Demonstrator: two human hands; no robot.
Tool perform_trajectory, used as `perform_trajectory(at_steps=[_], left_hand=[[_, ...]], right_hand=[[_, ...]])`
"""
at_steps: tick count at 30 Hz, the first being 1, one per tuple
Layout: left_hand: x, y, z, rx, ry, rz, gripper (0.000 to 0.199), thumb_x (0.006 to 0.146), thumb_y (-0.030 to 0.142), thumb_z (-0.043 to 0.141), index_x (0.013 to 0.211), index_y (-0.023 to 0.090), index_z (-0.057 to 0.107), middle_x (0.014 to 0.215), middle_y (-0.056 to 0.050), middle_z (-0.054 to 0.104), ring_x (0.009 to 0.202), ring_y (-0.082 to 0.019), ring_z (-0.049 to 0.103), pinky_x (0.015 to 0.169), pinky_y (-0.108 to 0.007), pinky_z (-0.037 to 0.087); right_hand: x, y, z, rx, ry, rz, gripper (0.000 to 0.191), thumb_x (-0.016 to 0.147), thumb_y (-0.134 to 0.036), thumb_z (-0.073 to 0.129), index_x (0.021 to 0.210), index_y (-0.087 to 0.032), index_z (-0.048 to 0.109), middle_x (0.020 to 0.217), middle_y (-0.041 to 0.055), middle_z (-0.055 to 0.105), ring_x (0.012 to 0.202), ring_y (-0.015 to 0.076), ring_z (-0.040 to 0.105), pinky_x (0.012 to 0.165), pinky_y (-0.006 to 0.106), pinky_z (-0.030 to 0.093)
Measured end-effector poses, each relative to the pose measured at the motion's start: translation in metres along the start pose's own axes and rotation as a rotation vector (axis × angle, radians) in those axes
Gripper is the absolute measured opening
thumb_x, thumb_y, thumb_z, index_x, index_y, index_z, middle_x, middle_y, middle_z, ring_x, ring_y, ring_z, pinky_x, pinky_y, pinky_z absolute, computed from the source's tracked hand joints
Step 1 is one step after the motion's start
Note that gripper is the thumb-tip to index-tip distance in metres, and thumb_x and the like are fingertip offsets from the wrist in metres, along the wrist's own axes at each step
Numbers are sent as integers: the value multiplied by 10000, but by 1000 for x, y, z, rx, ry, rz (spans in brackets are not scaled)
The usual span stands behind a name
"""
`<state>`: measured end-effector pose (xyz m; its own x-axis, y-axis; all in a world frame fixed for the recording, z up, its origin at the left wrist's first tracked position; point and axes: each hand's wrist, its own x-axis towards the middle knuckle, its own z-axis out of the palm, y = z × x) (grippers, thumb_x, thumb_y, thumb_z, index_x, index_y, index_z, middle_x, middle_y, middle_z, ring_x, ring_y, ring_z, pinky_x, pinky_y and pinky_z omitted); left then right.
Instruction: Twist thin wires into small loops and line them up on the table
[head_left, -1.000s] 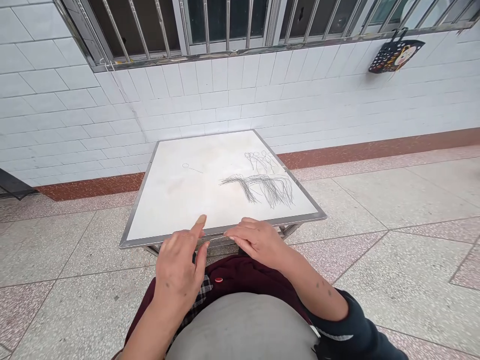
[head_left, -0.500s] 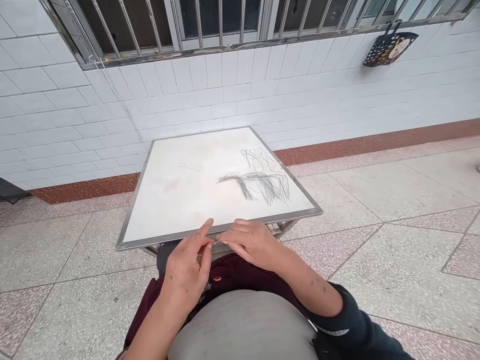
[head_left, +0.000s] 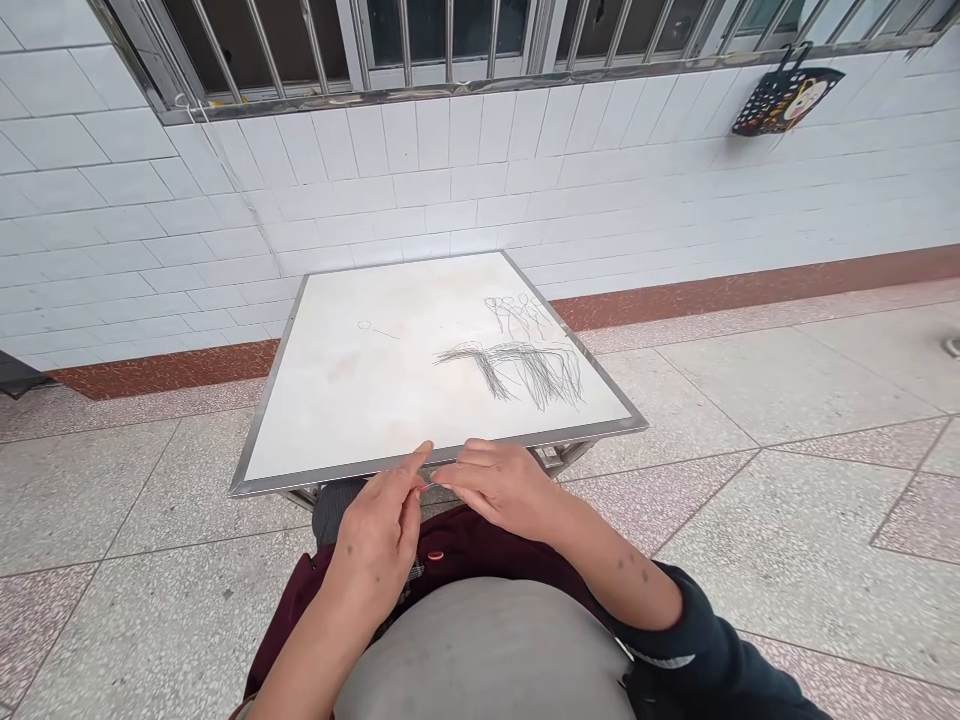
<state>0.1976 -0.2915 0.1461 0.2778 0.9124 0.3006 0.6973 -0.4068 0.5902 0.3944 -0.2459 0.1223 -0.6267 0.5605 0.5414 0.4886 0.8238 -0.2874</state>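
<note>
My left hand (head_left: 379, 530) and my right hand (head_left: 506, 487) meet at the near edge of a white-topped table (head_left: 360, 400), above my lap. Both pinch at the fingertips, almost touching. A tiny, thin, pale sliver (head_left: 427, 487) shows between the two pinches; it is too small to name. The left index finger points up and away from that hand's pinch. On the right half of the tabletop spreads a bundle of thin dark strands or lines (head_left: 525, 368), with a smaller looped group (head_left: 516, 312) behind it. I cannot tell whether they are threads or drawn marks.
The table has a grey metal rim (head_left: 570, 433) and stands by a white tiled wall (head_left: 360, 225). Above are barred windows (head_left: 450, 45). A dark patterned bag (head_left: 784, 100) hangs from the bars at the right. Speckled floor tiles (head_left: 810, 520) surround the table.
The view has shifted slightly. Both hands keep their pinches close together, with only a small shift of the fingertips. The dark strands lie as before.
</note>
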Motion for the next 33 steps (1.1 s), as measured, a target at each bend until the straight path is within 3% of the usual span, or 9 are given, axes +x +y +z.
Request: perform_trajectory(at_steps=[9,18,30,33], left_hand=[[-1,2,0,-61,-10,-61,473,897,131,383,1345,263,458,910,-25,624,837,-143,600,732,-266,494],[-4,2,2,-9,-32,-117,492,898,159,382,1379,255,418,900,-29,622,825,-155,593,694,-269,494],[-14,-7,-17,-4,9,-211,454,913,245,387,1361,301,438,902,-19,620,717,-128,583,527,-211,451],[-15,-11,-29,46,105,-263,445,901,265,411,1342,301,462,903,-16,636,691,-129,588,475,-203,423]], right_hand=[[-1,1,4,-63,12,-77,224,927,-127,435,1001,-202,633,697,16,606,662,146,446,611,265,377],[-3,-2,2,-99,21,-64,245,905,-90,435,959,-201,647,620,-1,548,615,138,398,562,253,326],[-10,8,-7,3,37,58,222,916,-137,455,996,-210,649,708,9,640,686,139,511,600,241,385],[-11,9,-7,8,47,99,212,928,-158,453,984,-201,653,757,20,670,716,143,544,623,242,407]])
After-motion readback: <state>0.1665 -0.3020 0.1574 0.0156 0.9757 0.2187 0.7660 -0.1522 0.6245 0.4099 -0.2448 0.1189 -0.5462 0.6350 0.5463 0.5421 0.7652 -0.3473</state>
